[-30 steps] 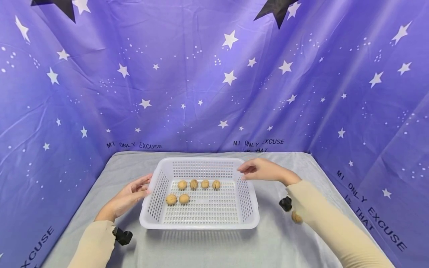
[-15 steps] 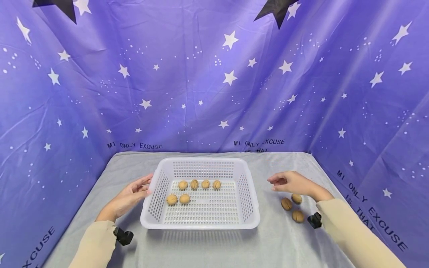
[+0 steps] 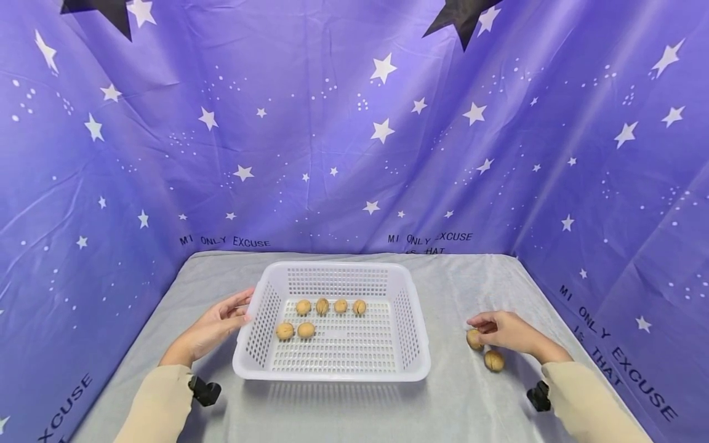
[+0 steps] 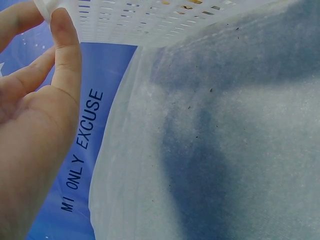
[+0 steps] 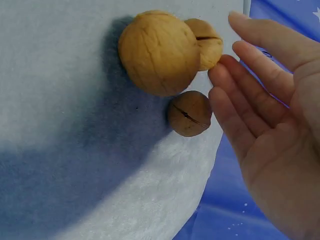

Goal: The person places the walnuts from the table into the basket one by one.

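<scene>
A white perforated plastic basket (image 3: 332,374) stands on the table with several walnuts (image 3: 306,330) on its floor, a row at the back and two in front at the left. My left hand (image 3: 213,323) pinches its left rim, thumb against the edge (image 4: 47,10) in the left wrist view. To the right of the basket, my right hand (image 3: 512,332) is over loose walnuts (image 3: 494,361), its fingers parted. Three walnuts show in the right wrist view: a near one (image 5: 159,52), one partly behind it (image 5: 209,47), and a darker one (image 5: 190,114) right at the fingertips.
A grey cloth (image 3: 343,412) covers the table. Purple curtains (image 3: 332,135) with white stars rise close behind it and along both sides. Black wrist cameras (image 3: 205,391) sit at both cuffs.
My right hand has moved from the basket's right rim, rightward and toward me, down to the loose walnuts. The left hand stays at the left rim, and the basket has not moved.
</scene>
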### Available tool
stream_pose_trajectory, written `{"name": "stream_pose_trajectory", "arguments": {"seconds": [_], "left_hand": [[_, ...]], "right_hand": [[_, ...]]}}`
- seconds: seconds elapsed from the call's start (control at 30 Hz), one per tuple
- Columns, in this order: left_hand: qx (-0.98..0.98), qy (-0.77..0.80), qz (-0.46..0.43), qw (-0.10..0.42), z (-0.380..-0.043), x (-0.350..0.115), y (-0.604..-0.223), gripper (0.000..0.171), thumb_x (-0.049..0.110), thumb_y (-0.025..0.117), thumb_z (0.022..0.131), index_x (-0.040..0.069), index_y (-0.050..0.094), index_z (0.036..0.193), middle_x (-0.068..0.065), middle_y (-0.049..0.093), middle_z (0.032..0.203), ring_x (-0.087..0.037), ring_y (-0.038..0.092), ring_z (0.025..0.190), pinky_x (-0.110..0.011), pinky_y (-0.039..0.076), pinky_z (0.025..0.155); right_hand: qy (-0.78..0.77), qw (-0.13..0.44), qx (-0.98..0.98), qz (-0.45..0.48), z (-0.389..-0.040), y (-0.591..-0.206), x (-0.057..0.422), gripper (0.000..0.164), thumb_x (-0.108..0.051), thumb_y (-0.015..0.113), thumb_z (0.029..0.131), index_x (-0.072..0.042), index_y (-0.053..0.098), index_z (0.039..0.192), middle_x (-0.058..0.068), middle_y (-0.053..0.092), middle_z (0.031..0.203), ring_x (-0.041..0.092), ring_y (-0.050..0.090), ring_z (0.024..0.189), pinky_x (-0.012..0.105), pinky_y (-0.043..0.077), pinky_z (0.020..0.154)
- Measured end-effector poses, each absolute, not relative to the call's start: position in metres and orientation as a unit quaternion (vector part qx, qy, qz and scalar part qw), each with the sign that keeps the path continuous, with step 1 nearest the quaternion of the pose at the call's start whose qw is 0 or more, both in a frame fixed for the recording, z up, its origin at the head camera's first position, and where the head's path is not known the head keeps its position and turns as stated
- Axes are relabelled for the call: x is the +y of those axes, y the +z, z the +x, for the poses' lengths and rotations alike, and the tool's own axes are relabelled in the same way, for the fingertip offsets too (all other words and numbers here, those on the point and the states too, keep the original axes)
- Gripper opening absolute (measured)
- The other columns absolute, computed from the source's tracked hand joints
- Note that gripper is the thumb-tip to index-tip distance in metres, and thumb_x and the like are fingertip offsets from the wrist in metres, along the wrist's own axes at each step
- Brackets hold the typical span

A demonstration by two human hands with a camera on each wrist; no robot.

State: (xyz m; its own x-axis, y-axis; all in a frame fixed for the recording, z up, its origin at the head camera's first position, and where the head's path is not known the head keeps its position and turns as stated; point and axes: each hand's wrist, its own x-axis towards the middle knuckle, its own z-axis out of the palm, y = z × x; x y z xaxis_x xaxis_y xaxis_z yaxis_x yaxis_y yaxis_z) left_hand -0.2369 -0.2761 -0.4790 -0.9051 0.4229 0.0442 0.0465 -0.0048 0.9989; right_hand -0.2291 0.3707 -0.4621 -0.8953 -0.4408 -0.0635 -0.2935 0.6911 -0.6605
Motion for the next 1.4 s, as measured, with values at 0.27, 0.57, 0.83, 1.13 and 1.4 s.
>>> {"name": "stream_pose_trajectory", "arguments": {"seconds": [0.27,0.57,0.83,1.13,1.4], "left_hand": [[0.691,0.688,0.172,0.138,-0.238,-0.275,-0.478,0.070,-0.003,0.056,0.098,-0.007,0.018,0.156,-0.022,0.036,0.148,-0.015,0.058,0.117,-0.025,0.047,0.098],[0.697,0.684,0.166,0.138,-0.235,-0.276,-0.478,0.070,-0.004,0.056,0.098,-0.007,0.017,0.156,-0.015,0.039,0.145,-0.013,0.058,0.116,-0.027,0.047,0.099],[0.697,0.684,0.164,0.138,-0.236,-0.275,-0.477,0.071,-0.004,0.057,0.098,-0.007,0.017,0.156,-0.018,0.038,0.146,-0.014,0.058,0.117,-0.026,0.048,0.098],[0.699,0.683,0.159,0.140,-0.236,-0.274,-0.477,0.071,-0.003,0.057,0.098,-0.006,0.017,0.157,-0.026,0.032,0.150,-0.013,0.058,0.116,-0.024,0.048,0.098],[0.697,0.684,0.160,0.142,-0.236,-0.274,-0.475,0.072,-0.003,0.058,0.098,-0.006,0.017,0.157,-0.029,0.030,0.150,-0.014,0.059,0.117,-0.025,0.048,0.097]], "right_hand": [[-0.306,0.100,0.925,-0.203,-0.230,-0.472,0.373,0.040,-0.013,0.081,0.082,0.006,0.070,0.115,0.006,0.072,0.100,0.014,0.066,0.088,0.025,0.054,0.074],[-0.308,0.107,0.924,-0.202,-0.230,-0.462,0.368,0.041,-0.018,0.079,0.085,0.006,0.069,0.117,0.005,0.073,0.100,0.015,0.067,0.088,0.026,0.054,0.074],[-0.309,0.070,0.922,-0.224,-0.237,-0.430,0.354,0.039,-0.018,0.076,0.089,0.002,0.069,0.122,0.005,0.072,0.107,0.021,0.068,0.095,0.029,0.054,0.082],[-0.303,0.037,0.916,-0.261,-0.247,-0.392,0.333,0.037,-0.019,0.076,0.090,-0.001,0.070,0.122,0.001,0.073,0.106,0.017,0.067,0.094,0.031,0.056,0.082],[-0.286,0.031,0.915,-0.284,-0.261,-0.369,0.300,0.041,-0.028,0.078,0.089,-0.006,0.071,0.123,0.002,0.072,0.112,0.022,0.067,0.102,0.040,0.055,0.087]]}}
